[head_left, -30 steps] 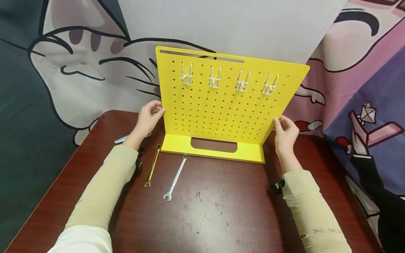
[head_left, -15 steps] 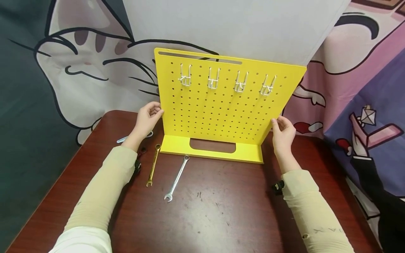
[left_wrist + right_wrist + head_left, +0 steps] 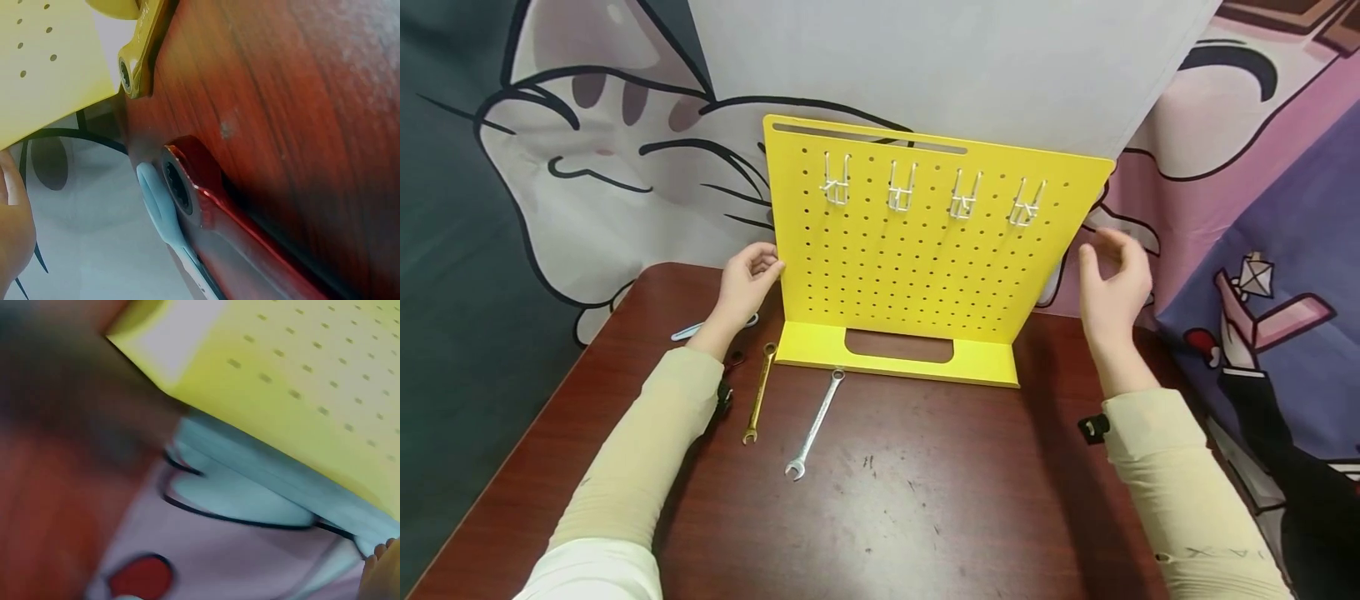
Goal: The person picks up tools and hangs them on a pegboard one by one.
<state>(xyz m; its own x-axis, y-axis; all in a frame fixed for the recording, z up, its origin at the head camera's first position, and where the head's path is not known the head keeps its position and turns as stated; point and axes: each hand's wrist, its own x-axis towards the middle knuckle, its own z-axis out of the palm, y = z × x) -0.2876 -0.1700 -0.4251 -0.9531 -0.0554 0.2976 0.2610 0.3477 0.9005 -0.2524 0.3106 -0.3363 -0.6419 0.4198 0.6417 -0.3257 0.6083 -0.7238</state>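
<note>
A yellow pegboard (image 3: 917, 258) stands upright on its base, with several white wire hooks (image 3: 900, 190) in a row near its top. At its left edge my left hand (image 3: 747, 282) pinches the board between thumb and fingers. My right hand (image 3: 1114, 279) is off to the right of the board, apart from it, with relaxed, spread fingers and nothing held. A gold wrench (image 3: 760, 396) and a silver wrench (image 3: 814, 429) lie before the board. In the left wrist view a red wrench (image 3: 231, 225) lies beside a light blue tool with a looped end (image 3: 164, 212).
The dark red-brown table (image 3: 895, 483) carries everything. Behind the board hangs a cloth backdrop (image 3: 587, 183) with cartoon drawings, close to the table's back edge. The right wrist view is partly blurred.
My right hand has let go of the pegboard's right edge and moved right and slightly up. My left hand stays at the left edge.
</note>
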